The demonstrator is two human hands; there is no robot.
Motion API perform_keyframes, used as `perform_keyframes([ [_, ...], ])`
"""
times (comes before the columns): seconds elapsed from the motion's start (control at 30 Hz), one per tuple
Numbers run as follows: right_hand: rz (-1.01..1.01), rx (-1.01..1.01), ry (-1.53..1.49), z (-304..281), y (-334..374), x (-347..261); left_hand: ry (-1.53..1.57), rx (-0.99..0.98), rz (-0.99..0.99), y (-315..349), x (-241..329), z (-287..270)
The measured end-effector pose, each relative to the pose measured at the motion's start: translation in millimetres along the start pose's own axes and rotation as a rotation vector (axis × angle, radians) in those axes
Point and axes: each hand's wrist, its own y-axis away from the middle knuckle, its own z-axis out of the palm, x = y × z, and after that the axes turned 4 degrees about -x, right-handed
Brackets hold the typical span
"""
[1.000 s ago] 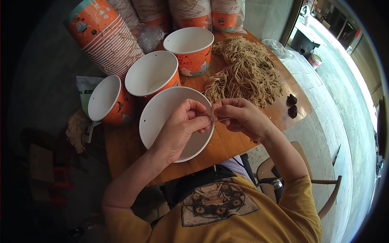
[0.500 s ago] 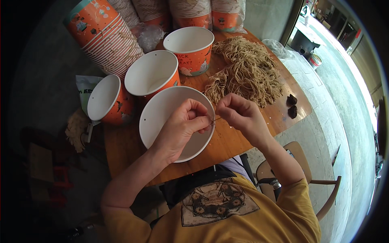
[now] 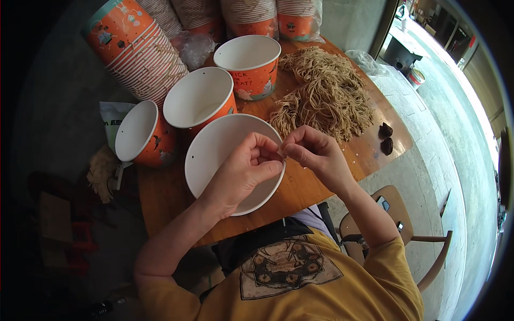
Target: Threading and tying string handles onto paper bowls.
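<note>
My left hand [image 3: 247,170] is closed in a pinch over the right side of a paper bucket [image 3: 206,139] with a white inside and a small hole near its left rim. My right hand [image 3: 317,155] is closed too, its thumb and forefinger pressed against the left fingertips at the bucket's right rim. Between the fingertips is a thin brownish cord, almost wholly hidden by the fingers now. Just beyond my right hand lies a heap of tan cords [image 3: 334,101], loosely tangled on the wooden table [image 3: 310,187].
Three more orange paper buckets [image 3: 256,80] stand or lean beyond and left. A tilted stack of buckets [image 3: 139,53] rises at the far left, with bagged stacks [image 3: 249,24] behind. Two dark lumps [image 3: 386,139] lie near the table's right edge. A chair [image 3: 396,214] stands at right.
My fingertips have come together, and the short piece of cord that showed between them is now mostly covered. My right hand has shifted slightly left.
</note>
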Motion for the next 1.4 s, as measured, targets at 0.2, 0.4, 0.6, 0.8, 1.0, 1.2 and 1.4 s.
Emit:
perform_keyframes([
  [0.2, 0.098, 0.003, 0.017, 0, 4, -3, -0.124, -0.028, -0.011, -1, -5, -1],
  [0.4, 0.139, 0.04, -0.133, 2, 9, 6, -0.183, -0.038, -0.062, 2, 0, 5],
  [0.6, 0.064, 0.029, -0.144, 13, 13, 7, -0.532, -0.006, -0.067, 10, 6, 16],
  [0.8, 0.011, 0.077, -0.173, 13, 16, 6, -0.445, 0.016, 0.103, 7, -9, 9],
  [1.0, 0.079, 0.102, -0.102, 14, 24, 2, -0.439, -0.01, 0.099, 9, -9, 8],
  [1.2, 0.084, 0.075, -0.051, 13, 29, 2, -0.409, 0.007, 0.085, 7, -9, 8],
  [1.4, 0.075, 0.053, 0.019, 15, 34, 2, -0.431, 0.028, 0.127, 6, -9, 9],
])
